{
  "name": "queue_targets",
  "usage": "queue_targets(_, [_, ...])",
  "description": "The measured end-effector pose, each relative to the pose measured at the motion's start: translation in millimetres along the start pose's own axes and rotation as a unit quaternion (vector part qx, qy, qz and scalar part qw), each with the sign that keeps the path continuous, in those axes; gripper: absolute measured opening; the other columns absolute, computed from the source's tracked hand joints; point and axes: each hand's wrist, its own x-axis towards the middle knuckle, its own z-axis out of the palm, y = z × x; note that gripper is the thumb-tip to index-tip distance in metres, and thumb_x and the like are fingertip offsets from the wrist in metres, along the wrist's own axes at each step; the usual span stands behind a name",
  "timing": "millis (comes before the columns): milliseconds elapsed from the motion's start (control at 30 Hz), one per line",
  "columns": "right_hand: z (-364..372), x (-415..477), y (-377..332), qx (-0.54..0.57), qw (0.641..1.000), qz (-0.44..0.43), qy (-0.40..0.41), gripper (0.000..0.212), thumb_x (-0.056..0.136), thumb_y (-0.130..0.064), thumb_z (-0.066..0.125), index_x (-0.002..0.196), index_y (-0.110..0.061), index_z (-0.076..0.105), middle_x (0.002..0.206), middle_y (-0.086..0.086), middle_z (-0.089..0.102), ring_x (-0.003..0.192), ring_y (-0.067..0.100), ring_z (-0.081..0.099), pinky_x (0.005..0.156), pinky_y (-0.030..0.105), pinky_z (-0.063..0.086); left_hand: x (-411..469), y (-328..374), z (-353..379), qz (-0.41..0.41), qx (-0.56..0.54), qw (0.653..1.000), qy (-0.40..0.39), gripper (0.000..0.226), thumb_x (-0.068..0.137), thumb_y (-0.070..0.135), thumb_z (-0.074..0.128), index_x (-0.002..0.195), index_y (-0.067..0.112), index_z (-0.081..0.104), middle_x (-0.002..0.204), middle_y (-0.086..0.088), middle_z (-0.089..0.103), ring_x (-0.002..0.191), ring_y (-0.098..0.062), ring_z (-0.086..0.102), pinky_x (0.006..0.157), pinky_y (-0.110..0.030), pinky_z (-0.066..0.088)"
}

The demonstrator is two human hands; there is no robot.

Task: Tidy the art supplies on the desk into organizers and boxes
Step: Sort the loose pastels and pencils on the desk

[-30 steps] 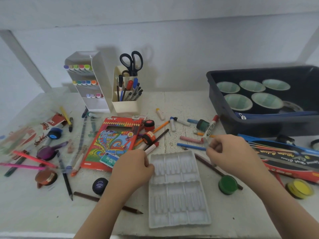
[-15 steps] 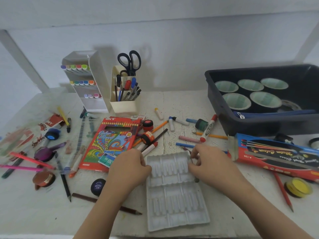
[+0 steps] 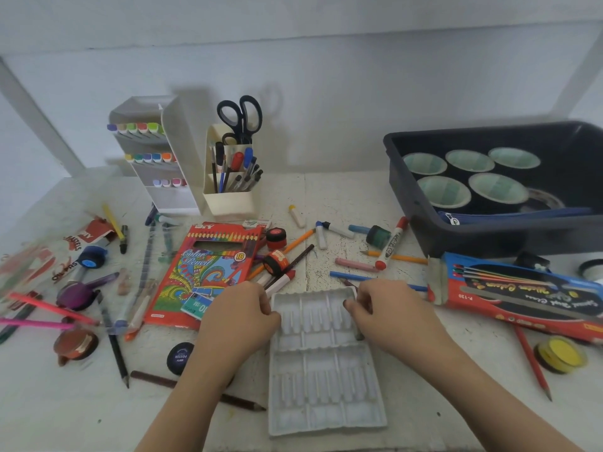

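A white moulded plastic tray (image 3: 326, 386) with ribbed slots lies on the desk in front of me, long side pointing away. My left hand (image 3: 238, 318) grips the tray's upper left edge with curled fingers. My right hand (image 3: 388, 316) has its fingers curled over the tray's upper right edge. A brown pencil (image 3: 346, 282) runs under that hand. Loose crayons, pencils and a red-capped marker (image 3: 390, 246) lie scattered just beyond the tray.
A colour pencil box (image 3: 208, 272) lies left of the tray. A cream pen holder (image 3: 228, 200) and a white marker organizer (image 3: 156, 194) stand at the back. A dark bin (image 3: 489, 238) with tape rolls sits at the back right. A water colour pencil box (image 3: 522, 298) and a yellow pot (image 3: 561, 353) lie at the right.
My right hand moved left and down from beside the red-capped marker to the tray's upper right edge. My left hand stayed at the tray's left edge.
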Motion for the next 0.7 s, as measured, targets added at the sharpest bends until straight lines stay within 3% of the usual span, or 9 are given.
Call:
queue_targets(200, [0,4,1,0.024,0.999,0.026,-0.038,0.025,0.088,-0.035,0.057,0.074,-0.015,0.056,0.071,-0.003,0.056,0.066,0.011,0.052,0.054,0.024,0.038,0,0,-1,-0.002,-0.011,1.0,-0.004,0.01,0.078,0.027,0.064,0.072,0.022,0.057,0.075,0.009,0.056,0.072,-0.007,0.054,0.054,-0.023,0.036])
queue_targets(533, [-2,14,8,0.033,0.988,0.078,-0.126,0.046,0.084,-0.047,0.063,0.058,-0.016,0.042,0.06,0.001,0.043,0.055,0.015,0.041,0.049,0.027,0.028,0,-1,0,-0.009,-0.026,0.999,-0.016,0.009,0.078,0.027,0.064,0.073,0.021,0.058,0.075,0.006,0.058,0.072,-0.007,0.055,0.058,-0.023,0.043])
queue_targets(633, [-13,21,7,0.005,0.995,0.046,-0.089,0.045,0.088,-0.049,0.056,0.061,-0.013,0.049,0.055,-0.011,0.047,0.049,0.006,0.043,0.046,0.021,0.028,-1,-1,-1,-0.001,-0.021,1.0,-0.008,0.014,0.081,0.032,0.062,0.072,0.022,0.057,0.073,0.008,0.056,0.07,-0.005,0.053,0.053,-0.021,0.037])
queue_targets(700, [-24,33,3,-0.025,0.999,0.012,-0.032,0.043,0.089,-0.049,0.052,0.07,-0.011,0.056,0.063,-0.013,0.054,0.054,0.003,0.048,0.049,0.021,0.034,-1,0,-2,0.005,-0.033,0.999,0.015,0.021,0.085,0.038,0.06,0.071,0.022,0.056,0.072,0.008,0.056,0.069,-0.005,0.052,0.053,-0.022,0.034])
